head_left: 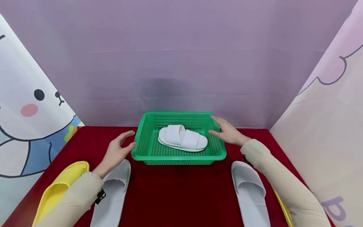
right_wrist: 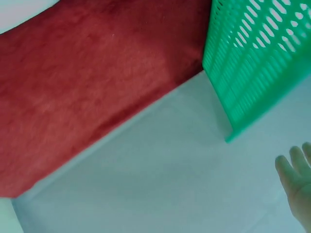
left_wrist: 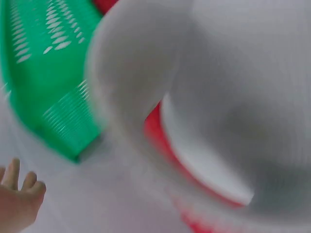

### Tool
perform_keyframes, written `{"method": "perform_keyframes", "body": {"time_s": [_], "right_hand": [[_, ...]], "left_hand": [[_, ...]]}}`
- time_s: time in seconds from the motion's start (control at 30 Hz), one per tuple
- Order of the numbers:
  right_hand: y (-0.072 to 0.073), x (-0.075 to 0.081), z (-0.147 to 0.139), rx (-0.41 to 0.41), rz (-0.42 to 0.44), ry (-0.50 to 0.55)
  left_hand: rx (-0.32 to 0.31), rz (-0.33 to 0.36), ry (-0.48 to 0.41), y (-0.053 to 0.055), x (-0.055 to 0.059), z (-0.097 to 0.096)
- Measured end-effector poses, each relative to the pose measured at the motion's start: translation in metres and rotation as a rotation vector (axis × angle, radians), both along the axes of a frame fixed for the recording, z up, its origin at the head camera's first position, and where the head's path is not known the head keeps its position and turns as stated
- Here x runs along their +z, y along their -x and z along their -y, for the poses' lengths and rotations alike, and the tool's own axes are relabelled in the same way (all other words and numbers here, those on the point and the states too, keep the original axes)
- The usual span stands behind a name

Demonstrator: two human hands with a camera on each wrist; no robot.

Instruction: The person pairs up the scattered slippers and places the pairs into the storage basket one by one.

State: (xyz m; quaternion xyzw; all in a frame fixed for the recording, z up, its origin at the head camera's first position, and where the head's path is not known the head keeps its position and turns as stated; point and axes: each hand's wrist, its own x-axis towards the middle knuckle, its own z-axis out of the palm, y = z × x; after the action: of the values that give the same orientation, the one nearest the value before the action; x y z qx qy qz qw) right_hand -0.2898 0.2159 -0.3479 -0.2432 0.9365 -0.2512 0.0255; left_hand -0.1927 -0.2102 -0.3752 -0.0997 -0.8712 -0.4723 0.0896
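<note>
At the lower right of the frame, a purple character resembling a letter "p" (head_left: 332, 201) is printed on the pale right-hand panel (head_left: 320, 126), while a cartoon animal (head_left: 31, 97) with a pink cheek and black-dot eye fills the left side. You hold both arms out in cream sleeves, a hand on each side of a green plastic basket (head_left: 178, 158) at the frame's centre, its walls and floor perforated and its rim smooth and rounded. Inside lie white slippers (head_left: 183, 138) with ribbed straps, one overlapping the other. Your left hand (head_left: 116, 153), just beside the basket's left rim, is free of any grasp, fingers loosely bent and thumb apart; your right hand (head_left: 228, 131), at the right rim, is likewise released, fingers extended, though whether either touches the plastic you cannot tell. Plush red cloth (head_left: 181, 192) spreads beneath. A pale grey slipper (head_left: 112, 195) lies at lower left beside a glossy yellow slipper (head_left: 58, 187); a second grey slipper (head_left: 250, 195) lies at lower right, near a yellow edge (head_left: 283, 208) partly hidden by your sleeve. Creased purple fabric (head_left: 181, 56) hangs behind.
</note>
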Motion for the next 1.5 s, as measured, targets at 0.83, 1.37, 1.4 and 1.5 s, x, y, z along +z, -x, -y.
{"method": "perform_keyframes", "body": {"time_s": [0.83, 1.37, 1.4, 1.5], "right_hand": [[-0.121, -0.014, -0.082, 0.065, -0.034, -0.254], [-0.134, -0.048, -0.092, 0.045, 0.189, -0.255], [-0.134, -0.049, -0.093, 0.043, 0.183, -0.252], [-0.133, -0.054, -0.096, 0.041, 0.173, -0.24]], "left_hand": [[-0.507, -0.698, 1.059, -0.047, 0.018, 0.048], [-0.83, -0.547, 1.182, -0.017, -0.032, 0.112], [-0.84, -0.542, 1.18, -0.016, -0.035, 0.112], [-0.886, -0.572, 1.14, -0.009, -0.04, 0.109]]}}
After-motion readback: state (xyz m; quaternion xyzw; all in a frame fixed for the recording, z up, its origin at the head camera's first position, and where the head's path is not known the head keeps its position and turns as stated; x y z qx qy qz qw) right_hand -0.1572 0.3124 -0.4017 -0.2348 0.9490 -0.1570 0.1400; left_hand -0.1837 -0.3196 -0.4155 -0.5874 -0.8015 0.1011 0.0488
